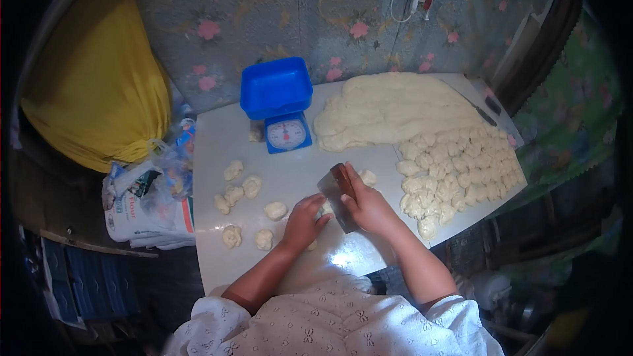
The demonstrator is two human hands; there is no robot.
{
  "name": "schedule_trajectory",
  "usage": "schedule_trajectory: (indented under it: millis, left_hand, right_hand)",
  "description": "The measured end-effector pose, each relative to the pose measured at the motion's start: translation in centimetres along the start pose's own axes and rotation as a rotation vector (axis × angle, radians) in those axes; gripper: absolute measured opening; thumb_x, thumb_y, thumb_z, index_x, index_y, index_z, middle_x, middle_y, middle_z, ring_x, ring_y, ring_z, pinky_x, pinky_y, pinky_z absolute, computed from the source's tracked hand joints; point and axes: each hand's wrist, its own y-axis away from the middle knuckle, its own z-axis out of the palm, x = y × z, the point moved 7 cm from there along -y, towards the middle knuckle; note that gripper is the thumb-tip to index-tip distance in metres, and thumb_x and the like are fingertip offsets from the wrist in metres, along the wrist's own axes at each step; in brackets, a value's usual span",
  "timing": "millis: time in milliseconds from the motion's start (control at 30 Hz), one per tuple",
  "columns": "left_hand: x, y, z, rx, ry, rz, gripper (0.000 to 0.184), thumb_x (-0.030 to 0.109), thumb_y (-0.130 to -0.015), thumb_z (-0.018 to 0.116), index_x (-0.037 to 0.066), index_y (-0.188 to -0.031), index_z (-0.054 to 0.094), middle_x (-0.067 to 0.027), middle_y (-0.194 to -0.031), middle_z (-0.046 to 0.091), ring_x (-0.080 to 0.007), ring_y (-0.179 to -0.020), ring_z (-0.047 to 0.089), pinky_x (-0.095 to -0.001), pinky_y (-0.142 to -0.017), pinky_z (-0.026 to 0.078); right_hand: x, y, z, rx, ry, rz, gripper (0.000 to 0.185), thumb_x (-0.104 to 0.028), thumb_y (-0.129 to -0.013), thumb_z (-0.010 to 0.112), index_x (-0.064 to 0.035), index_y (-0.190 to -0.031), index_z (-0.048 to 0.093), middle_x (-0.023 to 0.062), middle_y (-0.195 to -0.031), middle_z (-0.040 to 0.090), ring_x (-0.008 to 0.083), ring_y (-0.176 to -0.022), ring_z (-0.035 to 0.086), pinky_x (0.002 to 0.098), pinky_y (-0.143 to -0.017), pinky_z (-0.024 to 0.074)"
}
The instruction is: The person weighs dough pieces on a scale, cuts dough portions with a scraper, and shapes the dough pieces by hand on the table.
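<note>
My right hand (pixel 369 208) is closed around the brown handle of a dough scraper (pixel 337 199), whose flat metal blade is tilted over the table. Just left of the blade, my left hand (pixel 306 221) has its fingers and thumb about a small piece of dough (pixel 326 208), partly hidden by hand and scraper. A round dough piece (pixel 275 210) lies to the left of that hand, and another dough piece (pixel 367 177) sits beyond my right hand. More loose pieces, such as this dough lump (pixel 252 186), are scattered on the left part of the table.
A blue kitchen scale (pixel 288 133) with a blue tray (pixel 276 86) stands at the back. A large dough slab (pixel 395 109) spreads at the back right, a knife (pixel 484 113) at its edge. Many portioned dough pieces (pixel 461 168) crowd the right side. A flour bag (pixel 145 217) lies left.
</note>
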Motion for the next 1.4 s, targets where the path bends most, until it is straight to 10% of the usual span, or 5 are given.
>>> schedule_trajectory:
  millis: [700,867,1100,1400]
  left_hand:
    - [-0.3,1.3,-1.1,0.002,-0.049,-0.121,0.028,0.008,-0.077,0.06,-0.001,-0.103,0.057,-0.0196,-0.099,0.06,-0.0369,-0.09,0.057,-0.0435,-0.079,0.046]
    - [-1.0,2.4,-2.6,0.279,0.062,-0.034,0.034,0.007,-0.08,0.06,0.001,-0.113,0.056,-0.0171,-0.099,0.061,-0.0306,-0.09,0.06,-0.0367,-0.082,0.047]
    - [-1.6,0.8,-5.3,0.137,0.724,-0.352,0.026,0.003,-0.085,0.05,0.001,-0.11,0.058,-0.0074,-0.1,0.056,-0.0157,-0.088,0.057,-0.0258,-0.081,0.045]
    - [6.3,-12.5,-21.1,0.459,0.101,-0.011,0.03,0.022,-0.081,0.063,0.0,-0.102,0.061,-0.009,-0.085,0.059,-0.0165,-0.08,0.057,-0.0292,-0.071,0.047]
  right_hand:
    - [-3.9,-4.6,6.4,-0.118,0.362,-0.103,0.071,-0.008,-0.079,0.047,-0.006,-0.143,0.016,0.0288,-0.09,0.06,0.0427,-0.085,0.059,0.0448,-0.078,0.046]
    - [-0.8,0.4,3.9,-0.195,0.297,0.135,0.066,-0.01,-0.084,0.045,-0.0099,-0.143,0.017,0.0279,-0.098,0.06,0.0449,-0.091,0.057,0.0454,-0.082,0.0446]
    - [7.7,6.8,1.1,-0.147,-0.16,0.106,0.07,-0.019,-0.087,0.053,-0.0079,-0.144,0.015,0.0252,-0.131,0.045,0.0376,-0.12,0.045,0.0385,-0.101,0.0343]
    - [11.7,8.0,1.5,0.042,-0.564,0.091,0.072,-0.021,-0.085,0.059,-0.0048,-0.143,0.021,0.0185,-0.143,0.031,0.0273,-0.133,0.03,0.0334,-0.107,0.0233]
